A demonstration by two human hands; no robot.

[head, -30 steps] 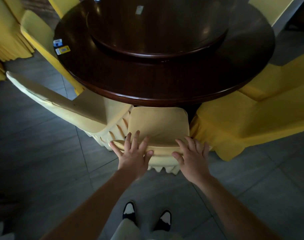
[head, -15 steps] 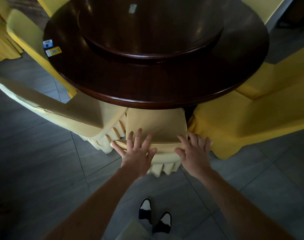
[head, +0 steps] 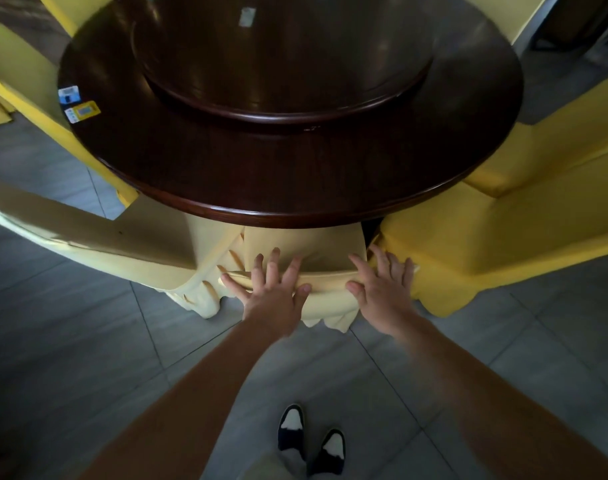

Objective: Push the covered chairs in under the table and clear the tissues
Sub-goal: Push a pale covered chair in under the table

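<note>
Yellow cloth covers the chair [head: 304,244] right under both hands. The left hand [head: 273,289] lies flat on top of the chair back, its fingers [head: 274,261] spread out straight & pressing, not wrapped round anything. The right hand [head: 382,292] does the same at the other end of the back, fingers [head: 387,268] straight and apart. Prob. two flat palms are used so the chair slides straight and doesn't twist.

Just past the fingertips, the seat already goes under the dark brown tabletop [head: 330,174], so this chair looks nearly all the way in.

Left of the left hand, touching this chair's skirt, is a pale chair [head: 98,244] turned at an angle; it looks like it still needs a push. Right of the right hand, just beside it, is a bright yellow chair [head: 486,237].

Far ahead of the fingers, a round turning tray [head: 295,105] sits in the middle of the tabletop. A small pale packet [head: 247,16] lies on it, maybe tissues, can't tell for sure.

Ahead & left, near the table's rim, are two little packs [head: 77,105], one blue-white, one yellow. There is print on them, but it's too small to read. No brand can be made out.
</note>
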